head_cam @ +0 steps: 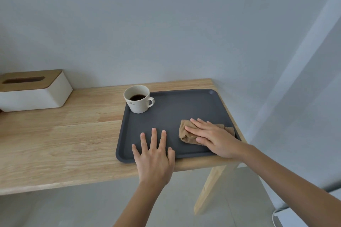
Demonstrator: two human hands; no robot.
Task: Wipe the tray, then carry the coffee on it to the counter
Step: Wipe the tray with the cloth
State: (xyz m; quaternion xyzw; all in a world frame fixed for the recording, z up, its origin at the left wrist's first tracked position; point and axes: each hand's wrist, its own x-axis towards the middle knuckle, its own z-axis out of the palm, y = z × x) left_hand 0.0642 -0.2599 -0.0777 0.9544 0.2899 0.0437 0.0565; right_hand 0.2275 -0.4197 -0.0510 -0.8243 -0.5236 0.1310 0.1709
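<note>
A dark grey tray (184,108) lies on the right end of a light wooden table (64,134). A white cup of black coffee (137,100) stands in the tray's far left corner, handle to the right. A crumpled brown cloth (186,134) rests on the tray near its front right. My right hand (212,138) lies flat on the cloth, fingers pointing left, pressing it down. My left hand (154,155) is spread flat across the tray's front rim, fingers apart, holding nothing.
A white tissue box with a wooden lid (31,91) stands at the table's far left against the pale wall. The table's right edge and leg (208,190) are close to the tray. A white cable (275,221) lies on the floor at lower right.
</note>
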